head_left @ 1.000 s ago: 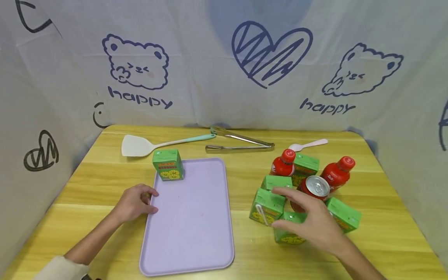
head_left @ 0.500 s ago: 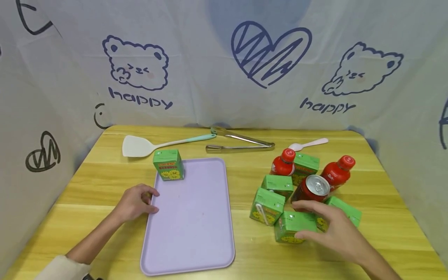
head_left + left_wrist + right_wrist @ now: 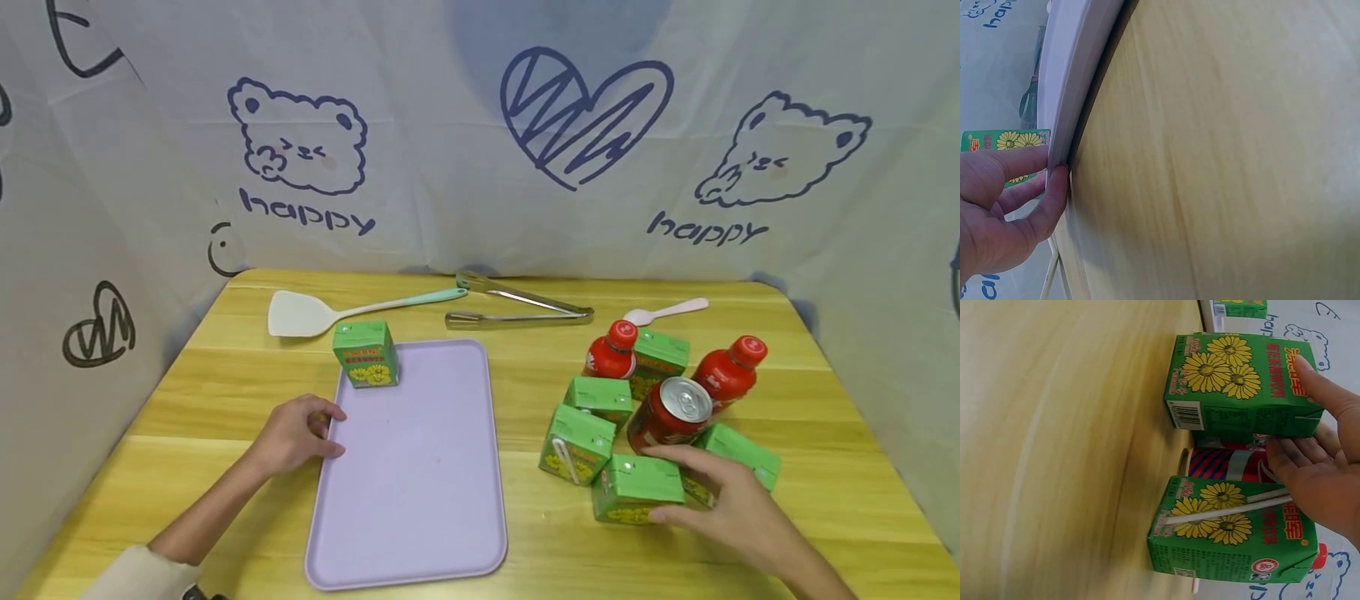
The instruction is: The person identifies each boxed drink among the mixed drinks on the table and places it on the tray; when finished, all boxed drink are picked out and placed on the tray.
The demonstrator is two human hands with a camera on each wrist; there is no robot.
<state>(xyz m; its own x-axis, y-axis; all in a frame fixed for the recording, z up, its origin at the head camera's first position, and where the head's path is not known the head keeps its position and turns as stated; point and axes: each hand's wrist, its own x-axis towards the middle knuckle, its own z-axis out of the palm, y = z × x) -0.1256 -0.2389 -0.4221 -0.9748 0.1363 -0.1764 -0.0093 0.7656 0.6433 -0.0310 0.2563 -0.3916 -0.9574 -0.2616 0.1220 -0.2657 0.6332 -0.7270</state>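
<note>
R grip spans the front green box on the worktop, can't tell if tight; L grip pinches tray. R might bump can b/c it's close.

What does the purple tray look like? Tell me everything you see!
The tray is pale purple and looks like smooth plastic, a long rectangle with rounded corners and a raised rim. It lies flat on the wood-grained table. The left hand touches its left edge, and a green carton stands at its far left corner.
</note>
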